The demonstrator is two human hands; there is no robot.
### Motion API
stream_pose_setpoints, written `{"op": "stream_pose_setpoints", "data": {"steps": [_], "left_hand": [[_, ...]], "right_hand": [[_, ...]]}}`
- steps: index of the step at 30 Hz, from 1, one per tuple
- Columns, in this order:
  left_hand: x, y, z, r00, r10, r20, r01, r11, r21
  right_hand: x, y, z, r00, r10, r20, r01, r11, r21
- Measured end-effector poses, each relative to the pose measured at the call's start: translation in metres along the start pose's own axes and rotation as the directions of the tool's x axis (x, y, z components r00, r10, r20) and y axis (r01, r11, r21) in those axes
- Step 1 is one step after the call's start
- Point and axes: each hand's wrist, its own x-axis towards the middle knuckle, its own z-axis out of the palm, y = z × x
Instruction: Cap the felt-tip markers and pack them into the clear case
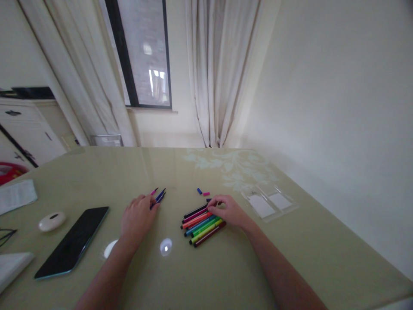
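Observation:
My left hand rests on the table with its fingers closed over uncapped felt-tip pens. A dark blue felt-tip pen and a pink felt-tip pen poke out past the fingers, bare tips pointing away. My right hand pinches the far end of a magenta felt-tip pen in a row of several capped pens. Beside it in the row are a black pen, a yellow-green pen and a dark red pen. Loose on the table lie a blue cap, a pink cap and a dark cap.
A clear plastic case lies to the right of my right hand. At left are a black tablet, a white rounded device, a folded cloth and a white object. The wall borders the table's right side.

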Motion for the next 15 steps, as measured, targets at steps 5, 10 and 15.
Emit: {"op": "stream_pose_setpoints", "data": {"steps": [5, 10, 15], "left_hand": [[0.001, 0.002, 0.008, 0.999, 0.040, 0.024, -0.039, 0.998, -0.046], [-0.002, 0.011, 0.010, 0.995, 0.083, 0.048, -0.080, 0.995, -0.061], [-0.003, 0.015, 0.009, 0.991, 0.127, 0.030, -0.124, 0.988, -0.088]], "right_hand": [[0.005, 0.011, 0.008, 0.982, -0.043, -0.183, 0.032, 0.998, -0.061], [0.010, 0.023, 0.009, 0.987, -0.061, -0.145, 0.024, 0.969, -0.244], [0.014, 0.034, 0.007, 0.964, 0.052, -0.260, -0.149, 0.918, -0.369]]}}
